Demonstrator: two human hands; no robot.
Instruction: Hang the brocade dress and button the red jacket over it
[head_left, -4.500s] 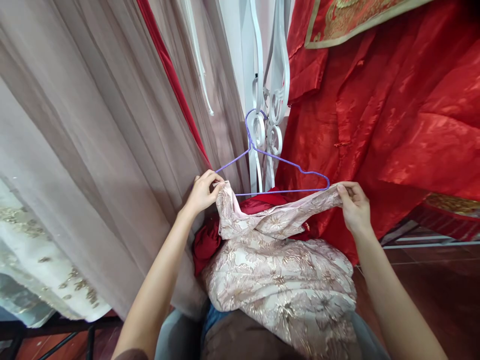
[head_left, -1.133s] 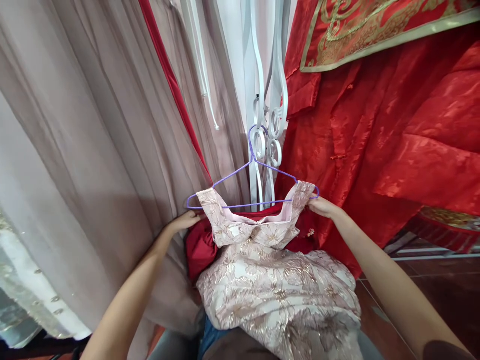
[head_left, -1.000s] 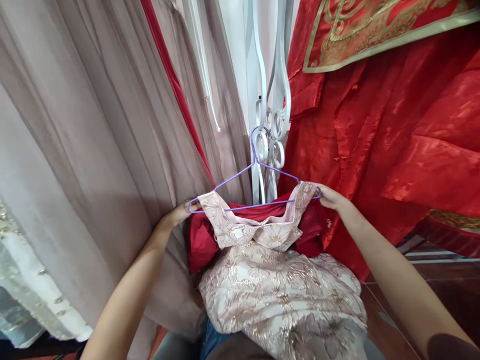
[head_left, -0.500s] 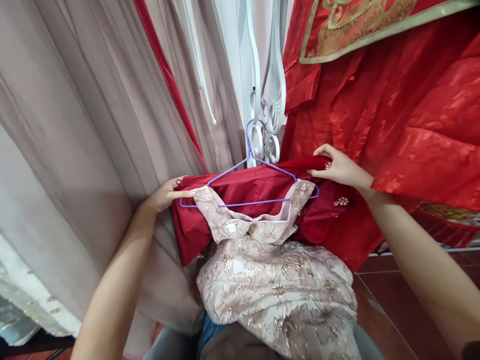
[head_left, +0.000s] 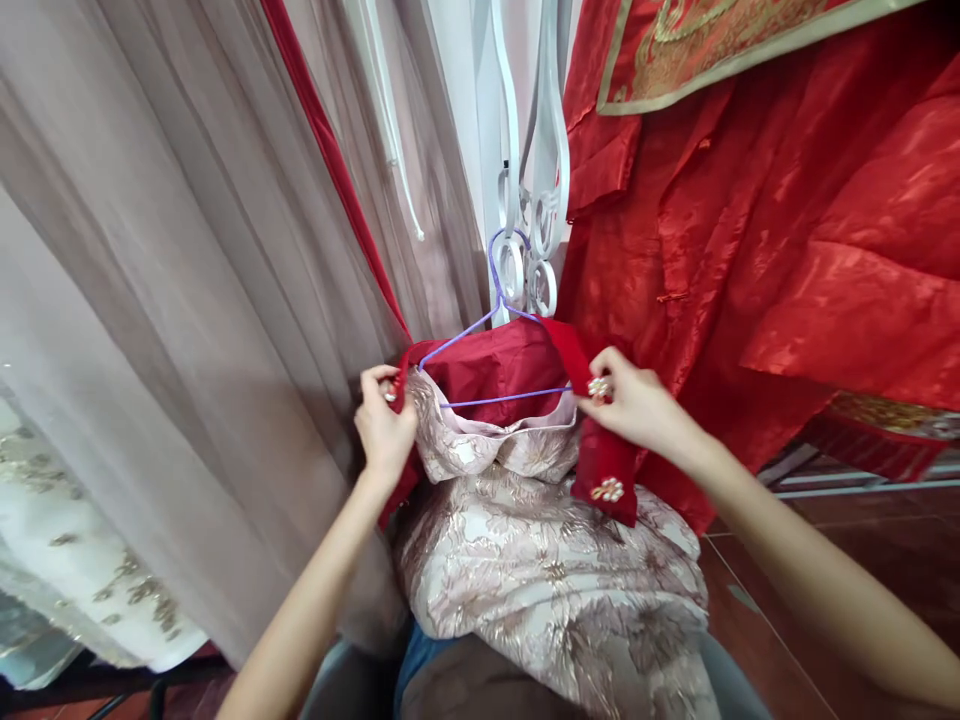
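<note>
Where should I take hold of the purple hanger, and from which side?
Probably at the neck just under the hook, from the front: that part of the purple hanger is bare, while the red garment and patterned dress hide its ends. The left hand and right hand grip red fabric lower down on either side, so the neck looks reachable between them.

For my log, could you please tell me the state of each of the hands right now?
Left hand: closed, holding the dark red cloth.
Right hand: closed, holding the same cloth by a pearly ornament.
</note>
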